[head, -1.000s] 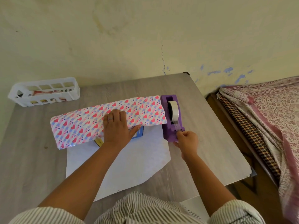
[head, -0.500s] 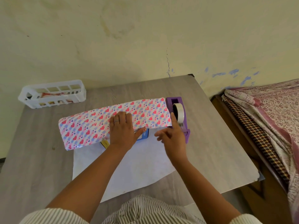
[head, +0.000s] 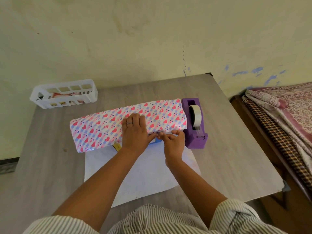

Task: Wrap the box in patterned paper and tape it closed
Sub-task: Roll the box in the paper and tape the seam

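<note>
Two hands meet at the near edge of the paper (head: 108, 129), which is folded over the box (head: 154, 142) in the middle of the table (head: 228, 157). Only a blue corner of the box and a yellow bit show under that edge, by the left wrist. The left hand (head: 135, 130) lies flat on top of the fold, fingers straight and together, thumb reaching out along the paper's near edge. The right hand (head: 173, 141) sits just beside it, fingers curled, thumb and fingertips pinching at the edge beside the left thumb; whether they hold tape or the paper itself is too small to tell.

White underside of the paper spreads toward the person, its near edge stopping short of the table's front edge. The paper's right end touches or nearly touches the purple dispenser (head: 194, 125), which stands upright with its tape roll (head: 196, 115), so room on that side is tight. Left of the fold lies bare table out to its left edge, and a strip of bare table runs behind it to the wall. A white basket (head: 65, 96) stands at the far left corner, well apart from the paper. Right of the dispenser bare table reaches the right edge, beyond which patterned cloth (head: 287, 112) is heaped.
</note>
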